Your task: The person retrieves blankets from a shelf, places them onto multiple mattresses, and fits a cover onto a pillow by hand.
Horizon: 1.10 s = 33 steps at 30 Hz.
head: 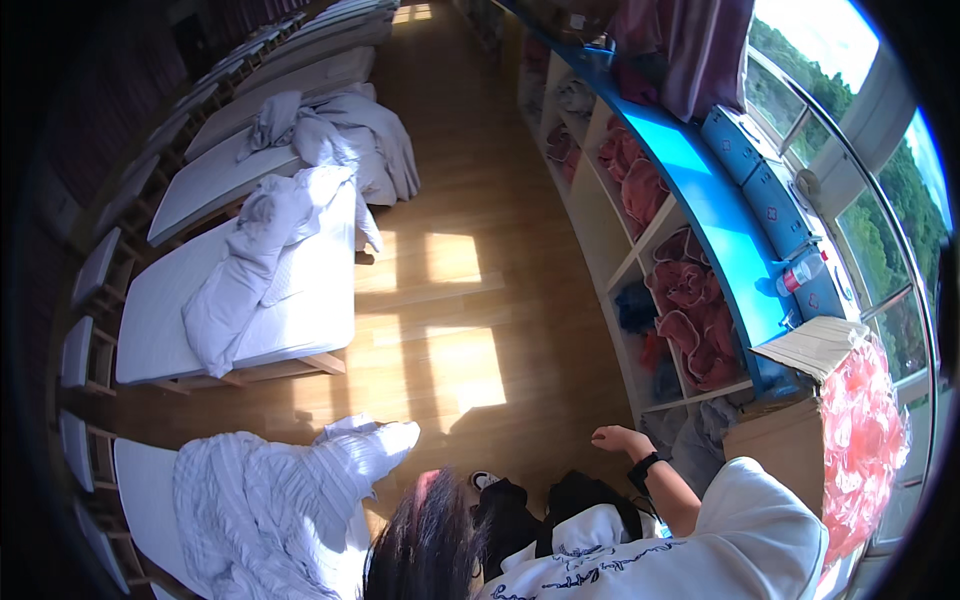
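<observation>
My right hand (616,438) is held out over the wooden floor beside the lower cubbies, holding nothing I can make out. Its fingers are loosely bent, and a black band (644,470) circles the wrist. My left hand is out of view. Dark hair (427,532) covers the bottom middle. At lower left, a crumpled striped white quilt (255,495) lies on a low bed. Farther up, a bunched white quilt (255,262) lies across a white mattress (315,315), and a greyish quilt (375,142) hangs over the bed beyond.
White cubbies (637,259) under a blue counter (697,180) hold red and dark cloth items. On the right stand a cardboard box (780,442), pink plastic-wrapped material (862,442), blue boxes (780,210) and a plastic bottle (801,274). Small wooden-framed stools (97,262) line the beds' far side.
</observation>
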Motion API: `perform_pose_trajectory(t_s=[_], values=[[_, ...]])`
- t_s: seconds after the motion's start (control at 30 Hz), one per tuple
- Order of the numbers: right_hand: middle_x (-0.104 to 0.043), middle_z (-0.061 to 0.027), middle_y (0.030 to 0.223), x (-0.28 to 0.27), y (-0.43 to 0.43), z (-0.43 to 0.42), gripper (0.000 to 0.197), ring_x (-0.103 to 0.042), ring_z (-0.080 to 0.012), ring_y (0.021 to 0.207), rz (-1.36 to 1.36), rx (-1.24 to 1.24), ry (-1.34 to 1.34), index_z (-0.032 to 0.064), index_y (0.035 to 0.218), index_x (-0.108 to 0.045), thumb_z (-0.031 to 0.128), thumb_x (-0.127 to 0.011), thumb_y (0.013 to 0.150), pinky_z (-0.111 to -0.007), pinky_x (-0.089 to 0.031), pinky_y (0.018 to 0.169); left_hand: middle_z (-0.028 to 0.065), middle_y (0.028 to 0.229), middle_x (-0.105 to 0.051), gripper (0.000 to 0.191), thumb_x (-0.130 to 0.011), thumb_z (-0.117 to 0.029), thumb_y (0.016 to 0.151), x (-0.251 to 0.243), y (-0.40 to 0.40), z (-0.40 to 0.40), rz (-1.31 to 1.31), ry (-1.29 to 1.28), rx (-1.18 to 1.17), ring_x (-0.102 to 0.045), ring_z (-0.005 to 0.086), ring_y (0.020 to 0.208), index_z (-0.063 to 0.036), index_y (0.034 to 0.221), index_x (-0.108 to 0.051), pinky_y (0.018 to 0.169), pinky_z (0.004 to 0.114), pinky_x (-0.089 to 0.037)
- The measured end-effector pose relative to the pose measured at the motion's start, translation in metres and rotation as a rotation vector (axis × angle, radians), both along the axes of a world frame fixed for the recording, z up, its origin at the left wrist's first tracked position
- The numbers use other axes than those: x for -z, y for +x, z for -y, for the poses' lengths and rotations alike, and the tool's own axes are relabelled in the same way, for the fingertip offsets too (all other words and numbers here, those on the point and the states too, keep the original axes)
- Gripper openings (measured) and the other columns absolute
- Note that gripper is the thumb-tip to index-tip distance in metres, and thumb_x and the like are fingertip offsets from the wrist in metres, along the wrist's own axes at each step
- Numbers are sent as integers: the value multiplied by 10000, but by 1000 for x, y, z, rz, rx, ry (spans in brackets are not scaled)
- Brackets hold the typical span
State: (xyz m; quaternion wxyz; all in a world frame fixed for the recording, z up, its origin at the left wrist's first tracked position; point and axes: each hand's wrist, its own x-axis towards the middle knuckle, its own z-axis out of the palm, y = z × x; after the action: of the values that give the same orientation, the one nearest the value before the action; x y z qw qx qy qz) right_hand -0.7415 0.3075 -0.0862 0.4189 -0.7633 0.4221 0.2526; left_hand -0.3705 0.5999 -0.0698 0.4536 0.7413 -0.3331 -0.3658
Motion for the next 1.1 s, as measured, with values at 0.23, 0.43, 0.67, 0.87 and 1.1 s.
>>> perform_pose_trajectory(t_s=[0.23, 0.43, 0.67, 0.87, 1.1], values=[[-638, -170, 968, -10, 161, 98, 251, -619, -330, 903, 190, -778, -491, 67, 961, -632, 228, -466, 864, -404, -511, 766, 140, 824, -628, 169, -523, -166, 892, -172, 21, -68, 459, -73, -527, -617, 276, 801, -47, 1004, -568, 693, 334, -478], [-624, -235, 946, -67, 386, 62, 353, -588, -384, 943, 361, -958, -420, 57, 1048, -594, 314, -583, 807, -455, -487, 799, 136, 1020, -631, 243, -499, -227, 887, -201, -69, -148, 442, 419, -1081, -597, 311, 941, -63, 1042, -588, 811, 371, -470], [-650, -202, 907, -83, 510, -25, 393, -621, -355, 892, 513, -1501, -200, 83, 1093, -587, 362, -582, 816, -442, -497, 792, 148, 929, -652, 235, -523, -204, 868, -154, -233, -118, 94, 533, -1700, -633, 288, 826, -63, 1041, -597, 715, 365, -496], [-633, -183, 986, -95, 512, -149, 423, -604, -346, 936, 418, -2126, -313, 96, 1139, -568, 384, -563, 828, -425, -479, 831, 148, 909, -659, 193, -560, -162, 841, -150, -350, -58, -36, 539, -2149, -648, 273, 851, -46, 986, -612, 706, 333, -501], [-616, -199, 1049, -125, 418, -352, 368, -595, -343, 971, 371, -2398, 7, 51, 1125, -569, 302, -552, 856, -378, -465, 849, 121, 886, -665, 168, -585, -130, 835, -160, -461, -17, -287, 529, -2671, -659, 240, 818, -60, 986, -611, 701, 321, -513]])
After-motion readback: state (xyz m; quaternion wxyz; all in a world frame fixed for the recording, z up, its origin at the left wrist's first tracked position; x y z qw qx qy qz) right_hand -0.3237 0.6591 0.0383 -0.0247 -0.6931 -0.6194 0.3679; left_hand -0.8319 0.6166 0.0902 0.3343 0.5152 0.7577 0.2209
